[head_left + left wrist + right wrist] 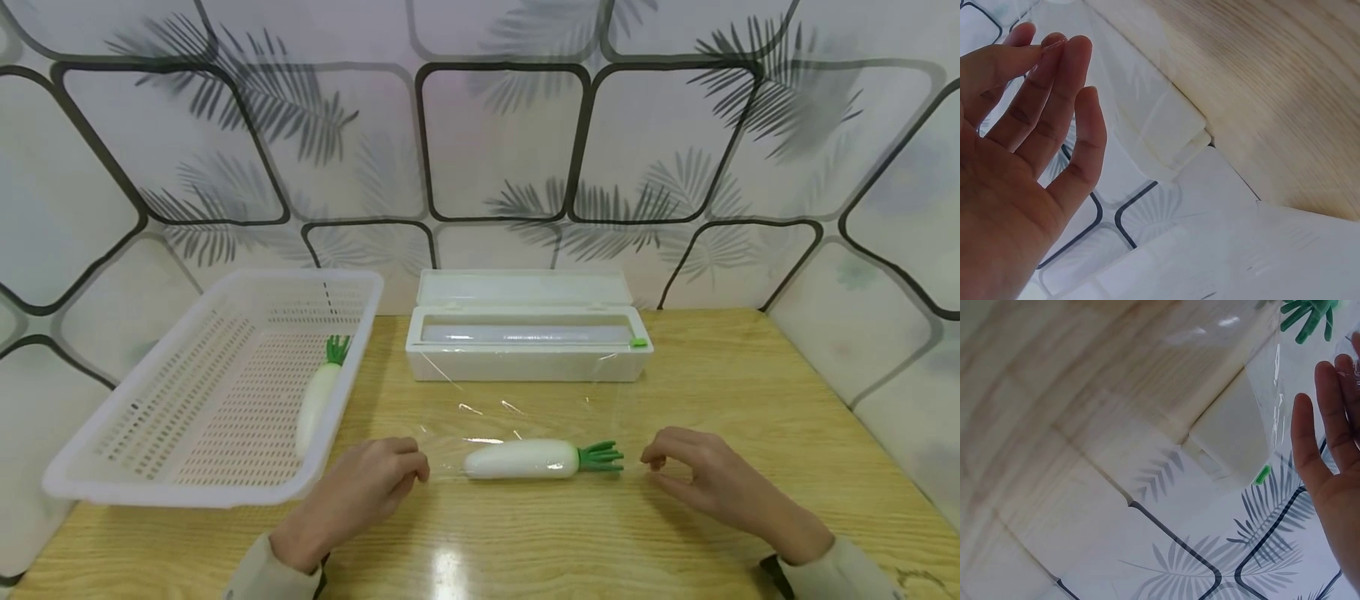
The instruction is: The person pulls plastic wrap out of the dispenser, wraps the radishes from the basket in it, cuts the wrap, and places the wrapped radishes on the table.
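Observation:
A white radish with green stalks (521, 460) lies crosswise between both hands. Clear plastic wrap (487, 412) stretches from the white wrap dispenser (528, 368) toward me and overlaps the radish. To the radish's left, my left hand (367, 482) pinches one corner of the wrap between thumb and fingertips; the left wrist view shows that hand (1041, 131) with its other fingers bent loosely. Just beyond the green stalks, my right hand (712, 477) pinches the opposite corner. Its fingertips run partly out of the right wrist view, where the wrap's shiny edge passes beside them.
A white perforated basket (180, 493) stands on the left, with another radish (317, 404) inside along its right wall. The dispenser's lid (525, 287) is raised, and a green slider (638, 342) sits at its right end. A patterned wall (502, 142) rises behind the wooden table (750, 375).

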Tool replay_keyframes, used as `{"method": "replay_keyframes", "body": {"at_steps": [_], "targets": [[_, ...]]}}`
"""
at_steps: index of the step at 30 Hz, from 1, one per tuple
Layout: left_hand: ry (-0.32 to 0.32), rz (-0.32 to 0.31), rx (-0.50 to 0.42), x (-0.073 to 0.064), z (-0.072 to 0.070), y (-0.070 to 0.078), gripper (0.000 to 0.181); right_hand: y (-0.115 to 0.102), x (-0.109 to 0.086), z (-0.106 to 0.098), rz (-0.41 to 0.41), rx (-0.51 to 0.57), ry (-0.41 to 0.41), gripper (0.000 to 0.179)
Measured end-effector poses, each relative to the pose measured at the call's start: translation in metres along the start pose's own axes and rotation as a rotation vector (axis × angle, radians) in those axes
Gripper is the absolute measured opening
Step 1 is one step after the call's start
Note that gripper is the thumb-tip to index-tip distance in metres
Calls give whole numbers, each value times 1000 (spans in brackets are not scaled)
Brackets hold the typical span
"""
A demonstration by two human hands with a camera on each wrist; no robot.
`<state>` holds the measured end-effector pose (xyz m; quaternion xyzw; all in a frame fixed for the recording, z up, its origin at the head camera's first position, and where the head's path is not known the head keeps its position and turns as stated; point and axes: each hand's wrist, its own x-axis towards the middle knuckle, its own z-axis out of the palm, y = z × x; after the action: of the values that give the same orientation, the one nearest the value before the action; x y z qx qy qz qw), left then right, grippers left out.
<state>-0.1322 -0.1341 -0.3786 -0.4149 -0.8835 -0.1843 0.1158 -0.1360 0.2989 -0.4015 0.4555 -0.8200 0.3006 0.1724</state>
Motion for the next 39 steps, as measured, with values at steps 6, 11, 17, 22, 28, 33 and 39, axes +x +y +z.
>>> {"method": "replay_keyframes", "body": {"at_steps": [6,11,17,22,28,33,39], "targets": [[21,6,6,0,0,-2,26,0,0,-3,30,12,-10,10],[47,11,0,0,1,-3,27,2,-2,-4,28,36,8,5],[56,6,4,-1,2,-3,26,5,-1,-6,46,50,24,22],[73,-1,13,0,3,-2,24,7,-1,-6,57,42,35,20],[54,-22,-5,0,3,-2,21,8,2,-5,77,23,38,28],[33,-53,-4,1,4,-1,16,7,3,-5,99,1,33,34],[14,-60,8,2,3,-2,17,9,5,-3,120,-22,29,30]]}}
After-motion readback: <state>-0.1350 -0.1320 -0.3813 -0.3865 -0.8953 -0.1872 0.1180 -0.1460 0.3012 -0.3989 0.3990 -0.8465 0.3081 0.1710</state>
